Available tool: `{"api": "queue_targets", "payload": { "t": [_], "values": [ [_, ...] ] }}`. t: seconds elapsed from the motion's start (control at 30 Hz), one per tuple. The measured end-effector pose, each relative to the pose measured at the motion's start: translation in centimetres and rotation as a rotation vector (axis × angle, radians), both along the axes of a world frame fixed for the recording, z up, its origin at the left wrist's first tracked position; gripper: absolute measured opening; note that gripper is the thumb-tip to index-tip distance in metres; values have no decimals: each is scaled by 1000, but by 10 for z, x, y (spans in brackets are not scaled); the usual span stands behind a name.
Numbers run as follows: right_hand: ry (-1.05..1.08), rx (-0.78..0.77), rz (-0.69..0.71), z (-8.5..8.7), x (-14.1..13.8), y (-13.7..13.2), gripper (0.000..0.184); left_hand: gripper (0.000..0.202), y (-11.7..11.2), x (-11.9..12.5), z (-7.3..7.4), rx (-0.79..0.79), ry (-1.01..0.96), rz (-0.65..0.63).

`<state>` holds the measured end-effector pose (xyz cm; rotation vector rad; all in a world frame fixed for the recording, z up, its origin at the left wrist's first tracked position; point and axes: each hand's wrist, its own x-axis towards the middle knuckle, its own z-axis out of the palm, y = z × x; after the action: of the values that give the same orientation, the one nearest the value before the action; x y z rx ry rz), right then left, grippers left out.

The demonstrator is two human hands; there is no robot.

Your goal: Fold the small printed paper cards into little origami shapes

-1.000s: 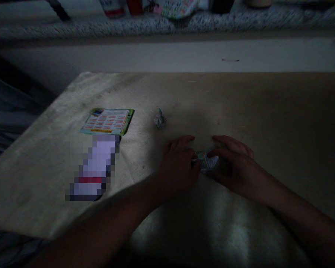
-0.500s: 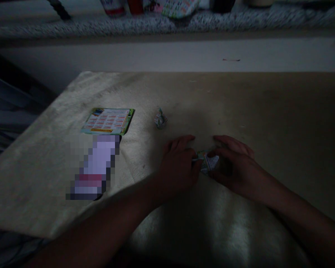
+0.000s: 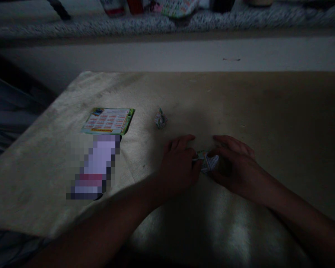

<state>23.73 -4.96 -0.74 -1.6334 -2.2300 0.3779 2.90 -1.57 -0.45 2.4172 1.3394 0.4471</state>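
Between my hands on the table lies a small piece of folded printed paper [image 3: 210,163], with fine text and some green on it. My left hand [image 3: 180,165] pinches its left side between thumb and index finger, the other fingers stretched forward on the tabletop. From the right, my right hand [image 3: 234,163] grips the paper's other side with thumb and index finger. Parts of the paper are hidden under the fingers. Beyond my left hand sits a small folded paper shape [image 3: 160,119] of similar printed paper, with a pointed tip sticking up.
A printed card [image 3: 108,120] with green edges lies to the left on the table [image 3: 268,100]. Just below it is a phone [image 3: 96,167], its screen blurred out. Behind the table runs a speckled stone ledge [image 3: 80,29] with several items on it.
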Motion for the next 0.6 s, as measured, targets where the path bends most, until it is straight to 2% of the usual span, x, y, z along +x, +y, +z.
{"api": "queue_targets", "payload": {
  "t": [0.33,0.5,0.6],
  "values": [
    [-33,58,36,8,-1,-5,33,15,0,1,4,-27,6,7],
    [-33,147,147,12,-5,-7,27,15,1,2,4,-47,2,8],
    [19,74,213,14,-7,-7,26,16,1,2,3,-40,-3,10]
  ]
}}
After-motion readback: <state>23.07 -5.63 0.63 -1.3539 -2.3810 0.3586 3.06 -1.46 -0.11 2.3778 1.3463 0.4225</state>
